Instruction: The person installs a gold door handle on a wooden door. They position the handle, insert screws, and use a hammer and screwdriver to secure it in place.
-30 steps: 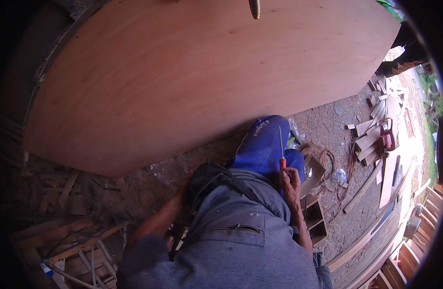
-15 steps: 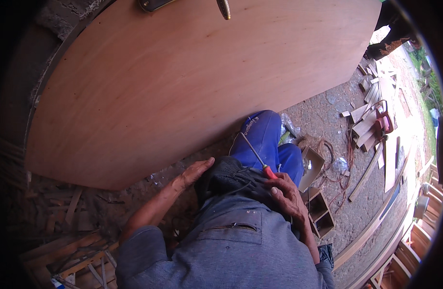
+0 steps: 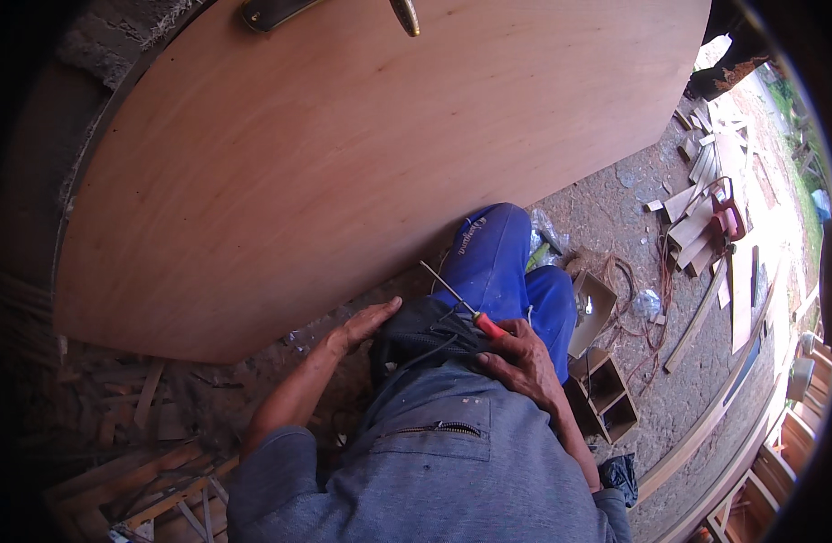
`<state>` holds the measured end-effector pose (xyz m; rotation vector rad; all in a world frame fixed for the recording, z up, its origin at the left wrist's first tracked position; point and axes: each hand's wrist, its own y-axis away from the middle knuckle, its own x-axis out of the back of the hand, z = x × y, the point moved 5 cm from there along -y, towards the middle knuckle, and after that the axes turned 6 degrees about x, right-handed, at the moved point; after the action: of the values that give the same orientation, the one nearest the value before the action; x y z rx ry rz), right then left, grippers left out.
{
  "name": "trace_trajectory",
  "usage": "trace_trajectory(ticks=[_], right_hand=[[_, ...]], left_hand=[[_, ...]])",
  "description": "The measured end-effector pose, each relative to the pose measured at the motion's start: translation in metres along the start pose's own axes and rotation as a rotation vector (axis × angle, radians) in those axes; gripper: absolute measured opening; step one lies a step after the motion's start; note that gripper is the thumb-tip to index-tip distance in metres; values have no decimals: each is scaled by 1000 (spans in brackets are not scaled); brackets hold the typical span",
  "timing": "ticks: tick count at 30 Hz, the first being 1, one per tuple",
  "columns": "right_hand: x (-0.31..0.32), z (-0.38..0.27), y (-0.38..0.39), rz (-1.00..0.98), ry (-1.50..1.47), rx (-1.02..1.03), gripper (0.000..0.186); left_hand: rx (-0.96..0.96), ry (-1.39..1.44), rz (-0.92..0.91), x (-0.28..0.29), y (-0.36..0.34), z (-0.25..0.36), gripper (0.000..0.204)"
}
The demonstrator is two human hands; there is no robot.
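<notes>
My right hand (image 3: 523, 360) is closed around the red handle of a screwdriver (image 3: 488, 326), its thin metal shaft slanting up and left over my blue trousers (image 3: 490, 249). Across my lap lies a dark cloth or pouch (image 3: 416, 337) with loose cords, next to the right hand's fingers. My left hand (image 3: 369, 324) rests at the left edge of this dark cloth, fingers stretched out and holding nothing visible; some of its fingertips are hidden. Ahead of my knees stands a large pale wooden door panel (image 3: 344, 172) with a dark handle plate (image 3: 276, 13) and a metal lever (image 3: 404, 16) at the top.
To my right on the rough floor are an open box (image 3: 593, 312), a divided wooden box (image 3: 606, 398) and loose cords (image 3: 660, 312). Farther right lie wood offcuts (image 3: 692, 222), a red power tool (image 3: 728, 220) and long boards (image 3: 706, 439). Wood scraps (image 3: 144, 398) cover the left floor.
My right hand has moved left with the screwdriver, whose tip now sits farther left and slightly nearer to me. The left hand stays in nearly the same place.
</notes>
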<state>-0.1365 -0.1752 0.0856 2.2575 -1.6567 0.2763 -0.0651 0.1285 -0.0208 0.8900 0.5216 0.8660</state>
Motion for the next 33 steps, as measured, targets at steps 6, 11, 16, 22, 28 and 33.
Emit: trace_trajectory(ticks=[6,11,16,22,28,33], right_hand=[[-3,4,-2,9,-16,-19,37],[-1,7,-3,14,-28,-29,36],[-2,5,-5,3,-14,-28,36],[-2,0,-7,10,-29,-42,32],[2,6,-9,-5,15,-32,32],[1,1,-10,8,6,20,37]], left_hand=[[-391,-66,-10,-10,-5,38,60],[-654,-356,91,-23,32,100,33],[-577,-871,91,-37,71,129,23],[-510,-799,107,-34,58,118,27],[-309,-928,181,-54,55,138,38],[-406,-965,124,-63,39,132,35]])
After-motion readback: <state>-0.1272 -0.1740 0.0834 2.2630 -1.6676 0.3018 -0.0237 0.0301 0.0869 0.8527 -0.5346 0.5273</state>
